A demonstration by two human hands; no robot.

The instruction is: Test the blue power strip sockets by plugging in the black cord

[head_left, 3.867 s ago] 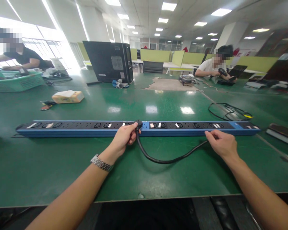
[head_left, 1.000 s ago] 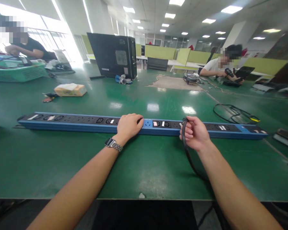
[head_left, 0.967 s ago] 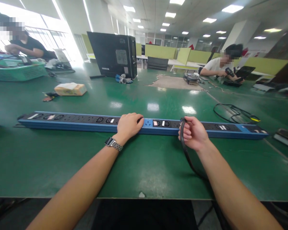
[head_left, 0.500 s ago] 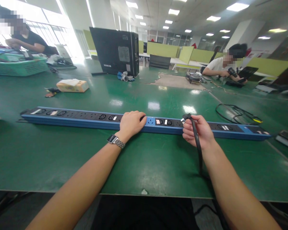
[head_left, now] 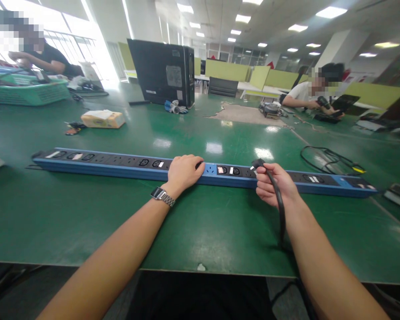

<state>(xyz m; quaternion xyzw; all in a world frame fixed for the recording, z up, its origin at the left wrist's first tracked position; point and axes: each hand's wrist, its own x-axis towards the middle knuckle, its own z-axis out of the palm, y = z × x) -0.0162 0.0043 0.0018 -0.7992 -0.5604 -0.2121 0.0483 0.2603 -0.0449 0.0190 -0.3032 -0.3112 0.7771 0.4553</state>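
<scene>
My left hand rests flat on the long blue power strip lying across the middle of the green desk. My right hand's fingers hold the black plug just above the strip, its cable trailing toward the lower right.

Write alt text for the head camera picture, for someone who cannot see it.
A person's right hand lifts a black plug on a cable above a long blue power strip, on which the left hand rests, across a green table.
</scene>
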